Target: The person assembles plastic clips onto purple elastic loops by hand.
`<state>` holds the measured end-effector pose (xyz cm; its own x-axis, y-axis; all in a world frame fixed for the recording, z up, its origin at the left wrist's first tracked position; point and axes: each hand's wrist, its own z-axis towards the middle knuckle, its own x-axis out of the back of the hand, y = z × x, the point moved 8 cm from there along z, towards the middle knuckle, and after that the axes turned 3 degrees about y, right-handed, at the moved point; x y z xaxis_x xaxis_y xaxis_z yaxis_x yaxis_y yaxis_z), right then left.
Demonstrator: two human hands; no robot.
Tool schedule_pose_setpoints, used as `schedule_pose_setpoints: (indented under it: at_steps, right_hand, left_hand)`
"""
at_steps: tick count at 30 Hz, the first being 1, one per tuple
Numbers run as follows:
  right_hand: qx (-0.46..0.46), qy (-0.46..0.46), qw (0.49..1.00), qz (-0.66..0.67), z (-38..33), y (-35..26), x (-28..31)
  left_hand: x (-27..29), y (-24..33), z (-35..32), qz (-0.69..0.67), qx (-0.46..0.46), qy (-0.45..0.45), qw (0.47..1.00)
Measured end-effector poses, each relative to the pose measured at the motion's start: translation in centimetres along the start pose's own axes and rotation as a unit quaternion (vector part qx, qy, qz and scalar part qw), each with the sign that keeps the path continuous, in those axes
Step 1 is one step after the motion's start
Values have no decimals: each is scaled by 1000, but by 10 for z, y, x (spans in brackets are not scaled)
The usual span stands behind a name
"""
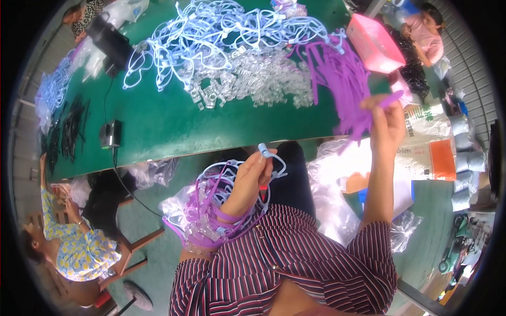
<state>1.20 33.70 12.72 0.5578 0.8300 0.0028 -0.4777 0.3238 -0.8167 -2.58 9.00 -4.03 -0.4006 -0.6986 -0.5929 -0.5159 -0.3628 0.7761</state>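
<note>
My left hand [252,176], closed in front of my chest, pinches the thick end of a light blue cord loop [263,149]. Round my left wrist and forearm hangs a bundle of purple straps [208,226] mixed with light blue cords and small transparent plastic pieces. Farther right, over the table's near edge, my right hand [387,120] grips a purple strip [391,99] whose tip sticks out past the fingers. Just left of that hand lies a pile of purple strips [342,79], some hanging over the edge.
The green table [174,126] carries a heap of light blue cords [221,29] and a mound of transparent plastic pieces [253,79]. A pink bin [377,45] stands at the far right. A small black box [110,134] trails a cable. Other people [81,242] sit around.
</note>
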Motion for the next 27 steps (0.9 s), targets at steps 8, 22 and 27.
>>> schedule_pose_setpoints:
  at_steps: [8, 22, 27]
  right_hand:
    - [-461, -202, 846, 177, -152, 58, -108]
    - [-471, -140, 854, 173, -188, 54, -113]
    - [-429, -77, 877, 204, -192, 45, -104]
  left_hand:
    - [-2, 4, -3, 76, -54, 15, 996]
    - [-15, 14, -19, 284, -183, -18, 941]
    - [-24, 18, -30, 342, -214, -18, 915]
